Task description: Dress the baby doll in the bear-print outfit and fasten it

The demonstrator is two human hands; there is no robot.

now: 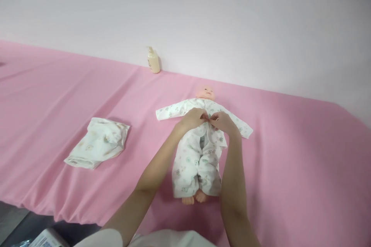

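Head view | we're pinching the doll's (pixel 208 93) shirt (pixel 199 104), left hand (pixel 194 119) and right hand (pixel 225 122) nearly closed | bottle (pixel 153 62) is standing, insides hidden

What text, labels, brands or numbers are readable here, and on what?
None can be read with certainty.
Pump bottle: dark lettering on its side, too small and blurred to read.
White package at the bottom left edge: dark printing, cut off by the frame and too blurred to read.
Doll's clothes: small printed motifs, no legible words.
Folded cloth: printed pattern, no legible words.
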